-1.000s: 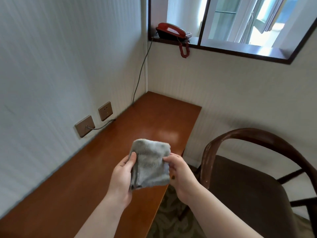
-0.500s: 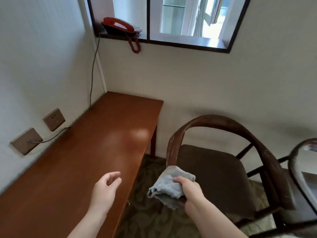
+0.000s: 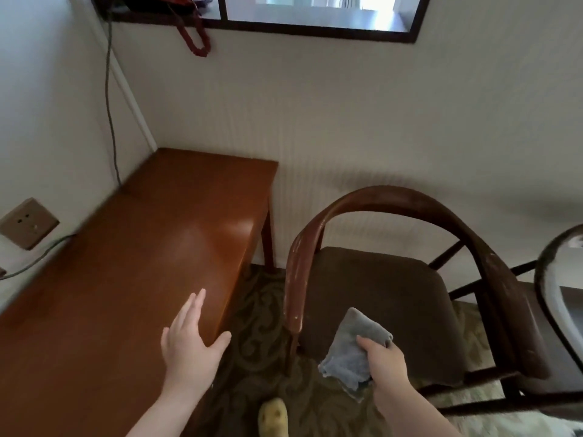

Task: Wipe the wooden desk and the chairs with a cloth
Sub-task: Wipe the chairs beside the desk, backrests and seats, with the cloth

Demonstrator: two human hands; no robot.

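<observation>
A grey cloth (image 3: 353,351) is gripped in my right hand (image 3: 383,361), low over the front of the seat of a dark wooden chair (image 3: 391,209) with a brown cushion. My left hand (image 3: 189,342) lies open with straight fingers on the near right edge of the reddish wooden desk (image 3: 126,272), which runs along the left wall. A second dark chair (image 3: 549,279) shows partly at the right edge.
A red phone's coiled cord (image 3: 195,39) hangs from the window ledge above the desk. Wall sockets (image 3: 26,223) with a cable sit left of the desk. Patterned carpet (image 3: 262,310) lies between desk and chair, with a yellow slipper (image 3: 273,417) near my feet.
My left hand let go of the cloth and came down on the desk edge. My right hand carried the cloth right to the chair seat. My view swung right and down.
</observation>
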